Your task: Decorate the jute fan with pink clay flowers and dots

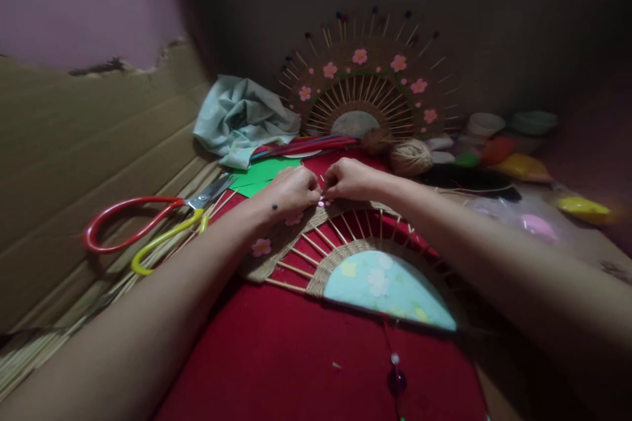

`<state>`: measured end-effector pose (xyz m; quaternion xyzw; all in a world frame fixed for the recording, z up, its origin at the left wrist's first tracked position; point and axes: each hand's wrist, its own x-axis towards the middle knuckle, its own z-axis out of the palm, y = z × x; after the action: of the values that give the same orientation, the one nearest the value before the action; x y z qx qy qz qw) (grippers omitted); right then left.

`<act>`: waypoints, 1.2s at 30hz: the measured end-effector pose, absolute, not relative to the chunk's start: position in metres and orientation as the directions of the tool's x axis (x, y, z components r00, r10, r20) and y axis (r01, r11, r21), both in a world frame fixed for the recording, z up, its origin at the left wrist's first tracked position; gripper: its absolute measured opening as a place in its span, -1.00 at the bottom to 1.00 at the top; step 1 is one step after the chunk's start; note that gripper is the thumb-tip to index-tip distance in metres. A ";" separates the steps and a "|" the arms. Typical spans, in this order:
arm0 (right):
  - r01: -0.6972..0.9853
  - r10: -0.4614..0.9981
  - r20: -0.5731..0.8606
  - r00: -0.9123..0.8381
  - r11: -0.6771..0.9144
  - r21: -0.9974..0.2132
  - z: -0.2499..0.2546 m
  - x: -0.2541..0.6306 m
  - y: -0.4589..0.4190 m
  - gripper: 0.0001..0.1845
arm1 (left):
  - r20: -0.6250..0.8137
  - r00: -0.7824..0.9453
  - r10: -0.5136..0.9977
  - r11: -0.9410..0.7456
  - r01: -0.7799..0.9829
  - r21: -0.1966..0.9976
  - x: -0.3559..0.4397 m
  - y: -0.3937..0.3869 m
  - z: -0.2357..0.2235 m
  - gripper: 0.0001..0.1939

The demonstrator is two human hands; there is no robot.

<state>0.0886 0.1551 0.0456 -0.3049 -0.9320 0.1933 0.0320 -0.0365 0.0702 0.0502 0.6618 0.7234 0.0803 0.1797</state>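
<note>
A red surface carries the semicircular woven fan across its far half, laid flat presumably for steadiness. The left hand and right hand meet over the fan's far-left curve, fingertips drawn close, probably for fine control, at a small pink flower piece; whether either grips it, I cannot tell.

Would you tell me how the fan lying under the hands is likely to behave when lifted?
The fan would probably feel light for its size, being largely thin sticks and woven cord. It may stay stiff, since straight sticks span its open gaps, though they could snap if squeezed. The nearby beaded string, if attached, would likely dangle.
</note>
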 end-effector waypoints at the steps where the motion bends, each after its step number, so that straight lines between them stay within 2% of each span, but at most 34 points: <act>1: 0.566 0.589 -0.065 -0.805 0.731 -0.381 0.046 0.089 0.155 -0.81 | -0.148 -0.055 0.987 0.105 0.930 0.353 -0.037 0.070 0.050 -0.79; 12: 0.610 0.630 -0.064 -0.774 0.714 -0.345 0.051 0.086 0.151 -0.84 | -0.125 -0.039 0.991 0.076 0.949 0.305 -0.035 0.071 0.053 -0.82; 18: 0.613 0.643 -0.037 -0.765 0.708 -0.351 0.048 0.086 0.150 -0.78 | -0.173 -0.079 0.982 0.145 0.899 0.412 -0.036 0.071 0.050 -0.81; 21: 0.610 0.637 -0.053 -0.769 0.705 -0.362 0.048 0.086 0.148 -0.78 | -0.179 -0.029 0.984 0.094 0.924 0.371 -0.038 0.072 0.050 -0.78; 25: 0.625 0.650 -0.060 -0.757 0.695 -0.357 0.048 0.086 0.147 -0.81 | -0.098 0.029 0.995 0.000 0.959 0.285 -0.040 0.072 0.050 -0.77; 33: 0.632 0.663 -0.049 -0.747 0.685 -0.362 0.049 0.088 0.146 -0.81 | -0.079 -0.005 0.997 0.028 0.956 0.292 -0.041 0.070 0.048 -0.79; 36: 0.627 0.664 -0.036 -0.747 0.686 -0.369 0.048 0.089 0.146 -0.80 | -0.084 -0.002 0.996 0.030 0.943 0.331 -0.042 0.070 0.047 -0.79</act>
<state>0.0894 0.1458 0.0481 -0.3521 -0.9167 0.1818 0.0504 -0.0416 0.0695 0.0473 0.6907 0.7021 0.0899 0.1481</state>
